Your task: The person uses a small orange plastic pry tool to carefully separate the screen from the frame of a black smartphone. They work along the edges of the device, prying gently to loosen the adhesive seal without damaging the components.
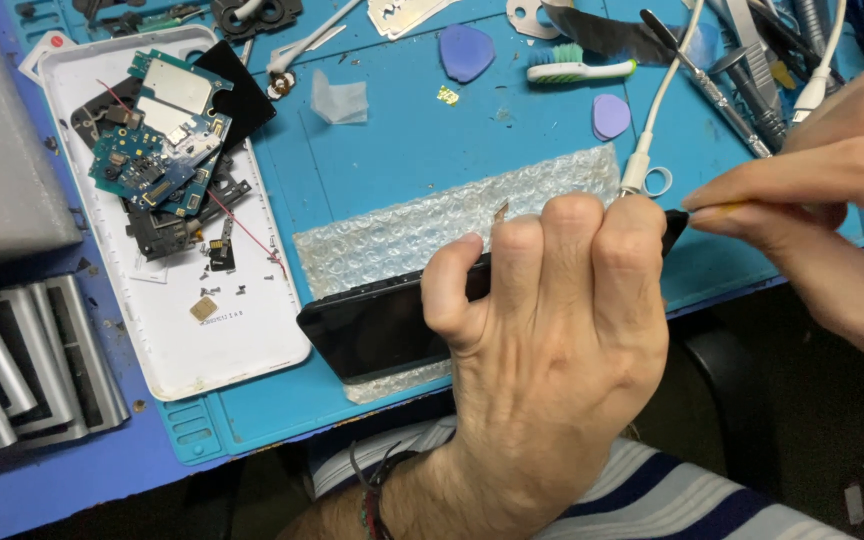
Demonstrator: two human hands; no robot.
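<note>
The left hand (552, 330) wraps its grip tight around a black phone (372, 325), fingers curled over the far edge and the thumb on the near side; the phone is held tilted on edge, its dark glass facing near-left, just above a sheet of bubble wrap (422, 225) that lies on the blue mat (392, 140) covering the surface. The right hand (822, 220) comes in from the right, thumb and forefinger pinched shut on a thin tool (722, 212) — only a short yellowish length shows between the fingertips, so its kind cannot be told; its tip meets the right end of the phone, close against the left hand's knuckles.

To the left lies a white back cover (222, 340), used as a tray; green circuit boards (157, 140), black parts and small screws are heaped and scattered in it. Far across the mat lie a toothbrush (580, 68) with green bristles, two purple picks — one larger (466, 52), one smaller (611, 115) — and a white cable (664, 95) whose plug ends just beside the left hand's far knuckles; metal tools (742, 90) crowd the far right corner. A grey ribbed metal piece (22, 360) sits at the left edge.
</note>
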